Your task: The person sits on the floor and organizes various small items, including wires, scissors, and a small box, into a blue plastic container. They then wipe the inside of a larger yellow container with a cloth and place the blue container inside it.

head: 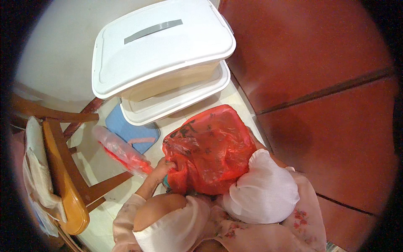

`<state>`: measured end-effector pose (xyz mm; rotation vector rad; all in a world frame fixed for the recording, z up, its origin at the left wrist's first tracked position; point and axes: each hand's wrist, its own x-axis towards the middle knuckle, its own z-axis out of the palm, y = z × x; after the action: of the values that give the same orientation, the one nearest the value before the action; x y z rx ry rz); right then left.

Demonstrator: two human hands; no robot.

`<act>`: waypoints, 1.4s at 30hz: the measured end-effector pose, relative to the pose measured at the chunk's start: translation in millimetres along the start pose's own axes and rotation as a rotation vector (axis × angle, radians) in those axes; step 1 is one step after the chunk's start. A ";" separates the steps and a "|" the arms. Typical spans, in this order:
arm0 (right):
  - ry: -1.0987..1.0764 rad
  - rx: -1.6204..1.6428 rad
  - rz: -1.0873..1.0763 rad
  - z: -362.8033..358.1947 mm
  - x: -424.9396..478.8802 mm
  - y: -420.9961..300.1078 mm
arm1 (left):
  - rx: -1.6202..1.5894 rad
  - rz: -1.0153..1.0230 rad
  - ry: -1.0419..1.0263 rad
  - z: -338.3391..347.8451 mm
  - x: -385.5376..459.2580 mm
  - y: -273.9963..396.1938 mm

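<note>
A red plastic bag [207,148] with dark printing is spread in front of my knees. Its surface is crinkled and bulges upward; what lies inside is hidden. My left hand [165,167] grips the bag's left edge, the fingers partly covered by the folds. Just below that hand a bit of green [166,181] shows, too little to name. Of my right hand [257,142], only a part appears at the bag's right edge. Its fingers are behind the red plastic, so their grip cannot be seen.
A large white storage box with a grey-handled lid [167,47] stands ahead over another white lid or tray [176,108]. Left are a blue folded item [129,126], a clear-and-red plastic packet [122,154] and a wooden chair [72,189] with cloth. Red-brown panels [315,78] flank the right.
</note>
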<state>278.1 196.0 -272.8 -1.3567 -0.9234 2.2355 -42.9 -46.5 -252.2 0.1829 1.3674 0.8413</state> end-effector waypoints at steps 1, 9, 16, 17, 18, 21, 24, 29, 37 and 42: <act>0.017 -0.040 -0.040 -4.3 2.0 -1.2 | -0.026 -0.004 -0.017 6.2 -6.3 5.3; 0.200 -0.317 -0.255 -62.2 25.4 -29.1 | -0.134 0.055 -0.135 34.6 -38.3 38.3; 0.326 -0.276 -0.193 -63.6 6.1 3.5 | -0.234 0.095 -0.198 68.9 -49.5 53.1; 0.334 -0.260 -0.196 -61.1 4.3 6.9 | -0.184 0.095 -0.142 61.0 -43.0 43.8; 0.342 -0.241 -0.201 -59.3 1.6 9.7 | -0.136 0.096 -0.086 47.2 -31.2 28.3; 0.400 -0.158 -0.237 -63.5 -11.8 17.1 | 0.008 0.086 -0.054 49.2 -37.5 38.8; 0.420 0.005 -0.328 -56.5 -30.9 12.7 | 0.058 0.138 -0.062 60.5 -58.8 64.7; -0.017 0.237 -0.368 -14.3 -95.1 -49.9 | 0.170 0.218 0.015 51.0 -64.1 65.8; -0.089 -0.500 -0.044 14.8 -90.1 -26.3 | 0.503 0.270 -0.037 36.4 -30.6 56.3; -0.128 -0.116 0.018 -4.3 -88.8 19.4 | 0.447 0.297 -0.054 32.7 -31.5 78.7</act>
<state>324.1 129.8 -230.7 -1.2871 -1.1037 2.3374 -45.3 0.7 -174.5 0.7650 1.4831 0.7545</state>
